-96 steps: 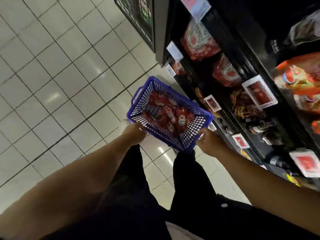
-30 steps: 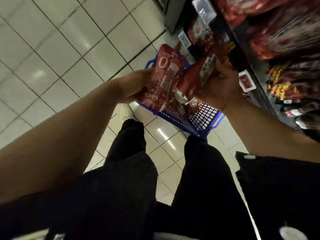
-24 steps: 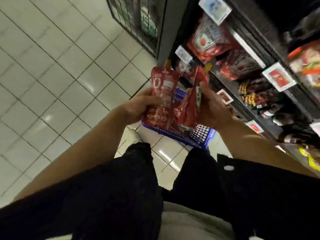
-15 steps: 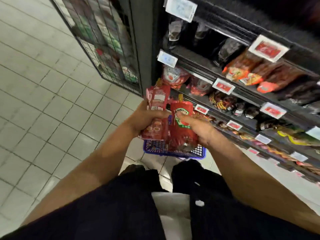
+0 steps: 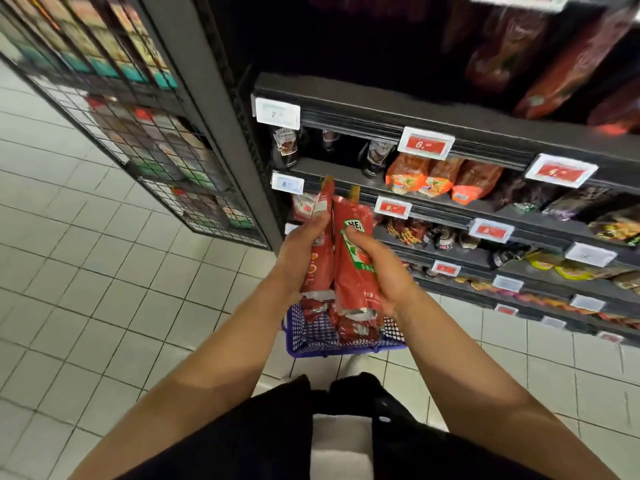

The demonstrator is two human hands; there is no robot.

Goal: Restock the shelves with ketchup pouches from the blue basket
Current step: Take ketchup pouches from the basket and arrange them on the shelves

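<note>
I see the dark shelves (image 5: 408, 114) ahead and the blue basket (image 5: 313, 336) on the floor, more pouches inside. My left hand (image 5: 299, 252) grips one ketchup pouch (image 5: 320, 261) upright; my right hand (image 5: 384, 271) grips a second pouch (image 5: 353, 271) beside it, seemingly touching.

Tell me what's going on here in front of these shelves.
A person is restocking a store shelf. The left hand grips one red ketchup pouch and the right hand grips another red pouch with a green label, both held upright in front of the dark shelving. Below them, the blue basket sits on the tiled floor with more pouches inside. Neither held pouch is on a shelf yet.
</note>
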